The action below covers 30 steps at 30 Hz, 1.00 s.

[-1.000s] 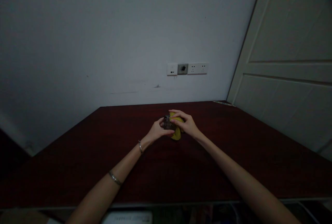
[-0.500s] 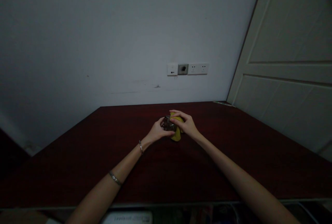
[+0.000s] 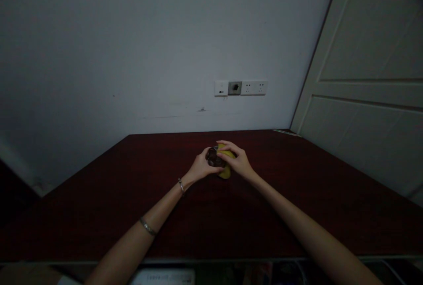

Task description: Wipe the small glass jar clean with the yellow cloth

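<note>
My left hand [image 3: 203,164] is wrapped round a small, shiny, see-through glass-like vessel [image 3: 214,158], dark against the tabletop; its exact kind I cannot tell. Thumb and fingers grip it from the left side. In my right hand [image 3: 238,158] is a yellow cloth [image 3: 225,172], pinched between thumb and fingers and pressed against the vessel's right side. Part of the cloth hangs down below the vessel. Both hands are close together over the far middle of the dark red table [image 3: 185,214].
A pale wall [image 3: 165,47] rises behind the table, with a row of sockets [image 3: 254,87] on it. To the right stands a panelled white door [image 3: 370,122]. Below the table's front edge, a white box-like object [image 3: 165,276] and other dim items show.
The hands, vessel and cloth keep almost the same place. The vessel appears slightly turned in my left hand, and the whole view has shifted a little.
</note>
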Available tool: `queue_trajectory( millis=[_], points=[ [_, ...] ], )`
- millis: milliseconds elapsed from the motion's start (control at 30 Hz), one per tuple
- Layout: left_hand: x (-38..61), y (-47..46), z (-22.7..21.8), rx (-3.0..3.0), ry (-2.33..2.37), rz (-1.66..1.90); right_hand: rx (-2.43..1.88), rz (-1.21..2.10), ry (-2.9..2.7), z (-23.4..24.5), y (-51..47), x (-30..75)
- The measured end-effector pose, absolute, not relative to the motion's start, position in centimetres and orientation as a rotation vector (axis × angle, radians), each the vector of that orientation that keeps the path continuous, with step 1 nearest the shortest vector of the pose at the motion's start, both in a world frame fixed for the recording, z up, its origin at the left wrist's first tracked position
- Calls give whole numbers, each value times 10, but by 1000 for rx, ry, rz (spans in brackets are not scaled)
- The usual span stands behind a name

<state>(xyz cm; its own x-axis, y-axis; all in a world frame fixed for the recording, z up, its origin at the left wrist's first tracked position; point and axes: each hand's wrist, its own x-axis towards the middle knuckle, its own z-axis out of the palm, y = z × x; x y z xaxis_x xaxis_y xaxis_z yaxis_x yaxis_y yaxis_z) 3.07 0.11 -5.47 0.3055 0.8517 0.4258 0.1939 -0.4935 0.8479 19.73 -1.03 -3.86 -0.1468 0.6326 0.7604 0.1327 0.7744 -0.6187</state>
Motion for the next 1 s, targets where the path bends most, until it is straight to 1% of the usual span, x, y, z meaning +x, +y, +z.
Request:
queue_trajectory(
  millis=[100,167,300,400,533,633,867,1000],
  points=[
    [33,4,-58,1823,949,1220,-609,490,-1691,-37,-12,197],
    [34,6,-60,1733,869,1229,-571,447,-1783,-32,-17,198],
    [37,2,-57,1526,769,1141,-511,423,-1928,-24,-24,201],
    [37,-5,-51,1480,766,1065,-536,487,-1868,-23,-21,203],
    [36,-11,-46,1502,720,1045,-570,663,-1688,-25,-11,207],
    [36,-11,-45,1489,729,1017,-546,739,-1662,-26,-8,209],
    [33,-9,-46,1395,751,1030,-489,603,-1799,-22,-19,207],
    [31,-9,-47,1407,743,998,-493,614,-1760,-26,-14,205]
  ],
)
